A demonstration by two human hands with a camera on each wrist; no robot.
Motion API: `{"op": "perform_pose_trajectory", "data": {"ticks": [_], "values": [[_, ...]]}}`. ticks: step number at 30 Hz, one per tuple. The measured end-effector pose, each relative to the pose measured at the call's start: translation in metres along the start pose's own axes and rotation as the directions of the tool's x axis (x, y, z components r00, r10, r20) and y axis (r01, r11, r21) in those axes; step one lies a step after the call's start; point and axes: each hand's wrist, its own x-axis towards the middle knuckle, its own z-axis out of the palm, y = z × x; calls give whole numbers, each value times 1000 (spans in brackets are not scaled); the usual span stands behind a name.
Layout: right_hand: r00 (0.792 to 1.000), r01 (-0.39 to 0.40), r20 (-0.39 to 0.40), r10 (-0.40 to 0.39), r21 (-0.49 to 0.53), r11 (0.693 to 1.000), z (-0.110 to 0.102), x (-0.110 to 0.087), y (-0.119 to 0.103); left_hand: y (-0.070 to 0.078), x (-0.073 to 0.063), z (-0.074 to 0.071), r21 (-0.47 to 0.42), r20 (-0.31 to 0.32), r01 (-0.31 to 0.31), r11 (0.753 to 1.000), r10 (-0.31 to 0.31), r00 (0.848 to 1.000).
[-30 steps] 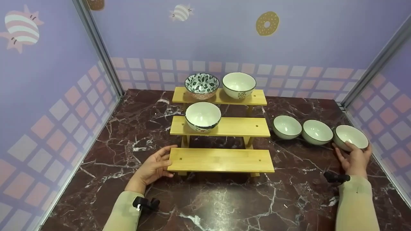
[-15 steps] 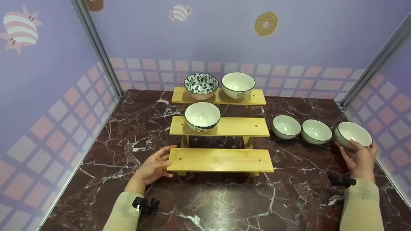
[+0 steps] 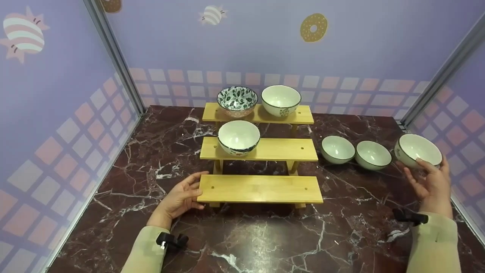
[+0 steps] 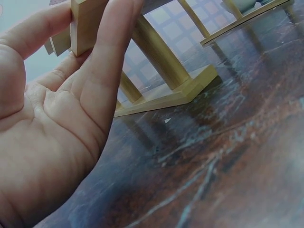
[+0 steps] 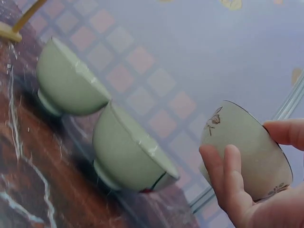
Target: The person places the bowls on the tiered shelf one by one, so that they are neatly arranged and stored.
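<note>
My right hand [image 3: 435, 187] grips a white bowl [image 3: 415, 149] by its near side, thumb at the dark rim and fingers under the wall. In the right wrist view this bowl [image 5: 247, 147], with small brown flower prints, is up off the table. My left hand [image 3: 182, 197] holds the left end of the lowest board of a three-step wooden display rack [image 3: 261, 188]. Close up, the thumb and fingers [image 4: 111, 42] lie round the board's end. Two pale bowls [image 3: 338, 149] stand side by side left of the held bowl, the right one [image 5: 128, 152] with a dark line and red mark.
A green-patterned bowl [image 3: 237, 101] and a white flowered bowl [image 3: 281, 100] sit on the top step. Another white bowl [image 3: 238, 137] with a blue rim stands on the middle step's left. Patterned panels [image 3: 227, 45] enclose the dark marble table [image 3: 265, 235].
My right hand has lifted the bowl from the table, moving it up and slightly right, away from the two pale bowls. The left hand keeps its hold on the rack.
</note>
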Motion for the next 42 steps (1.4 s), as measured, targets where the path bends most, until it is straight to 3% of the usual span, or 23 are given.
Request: {"op": "perform_pose_trajectory", "data": {"ticks": [8,15,22,32,42], "values": [[994,0,107,0,1,1000,13,-16,-2,1,1,-1,5,-3,2,1000,-2,1000],[974,1,227,0,-5,1000,22,-26,0,1,1,0,4,-5,2,1000,-2,1000],[942,-21,335,28,-24,999,32,-35,6,-1,0,-2,-7,8,-7,1000,7,1000],[886,32,464,-3,-55,998,48,-46,21,0,0,0,1,2,4,1000,-4,1000],[845,48,534,39,-147,988,67,-57,31,-1,0,0,3,5,-1,1000,1,1000]]}}
